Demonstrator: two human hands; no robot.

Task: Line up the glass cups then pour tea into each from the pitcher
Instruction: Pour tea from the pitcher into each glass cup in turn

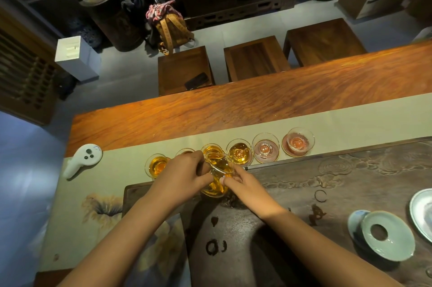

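Several small glass cups stand in a row on round coasters along the pale table runner [327,121]. The leftmost cup [157,165] holds amber tea, and the one beside it [185,152] is half hidden behind my left hand. The cup [240,151] under the pitcher's spout holds amber tea. The two cups at the right [266,147] [298,141] look empty. The glass pitcher [218,173], tilted to the right and holding amber tea, is gripped by my left hand [184,175]. My right hand [245,182] steadies its lower side.
A dark carved tea tray [350,181] fills the near right, with a pale blue lidded bowl [385,237] and a plate [423,212] on it. A white controller [83,158] lies at the runner's left. Wooden stools [254,57] stand beyond the table.
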